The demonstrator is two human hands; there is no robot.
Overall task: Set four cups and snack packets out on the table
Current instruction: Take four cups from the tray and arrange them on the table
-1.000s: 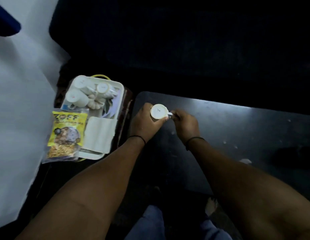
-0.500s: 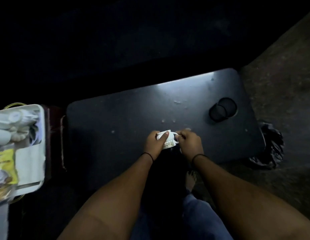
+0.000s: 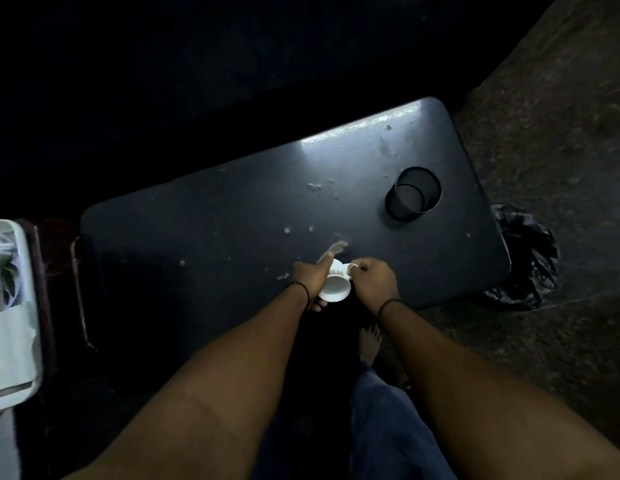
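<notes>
Head view, looking down on a dim scene. 2 bare hands hold 1 small white ceramic cup with a faint printed motif (image 3: 336, 285) above the near edge of a dark, round-cornered rectangular tabletop (image 3: 232, 237). The left hand (image 3: 310, 279) wraps the cup's body, thumb along its far side; the right hand (image 3: 373, 278) pinches the cup's small handle between thumb and fingertips. The cup is tilted, its round end turned toward the camera; whether that end is the mouth or the base cannot be told. Whether the cup touches the tabletop cannot be told either.

Surroundings: a black mesh cylindrical holder (image 3: 413, 194) stands upright near the tabletop's right end, well apart from the cup. Pale flecks and 1 smear (image 3: 336, 247) lie just beyond the hands. At the left frame edge, a white rectangular tray (image 3: 31, 306) rests on a dark reddish stand (image 3: 47, 292) beside the table; its contents are blurred. A crumpled black plastic bag (image 3: 523, 258) lies on the floor past the table's right edge.

Open room: the tabletop's left half and centre are bare. The far edge catches a bright reflection; beyond it all is black.

Floor: speckled stone (image 3: 561, 133). 1 bare foot (image 3: 369, 342) and blue trousers (image 3: 388, 427) show between the forearms.
</notes>
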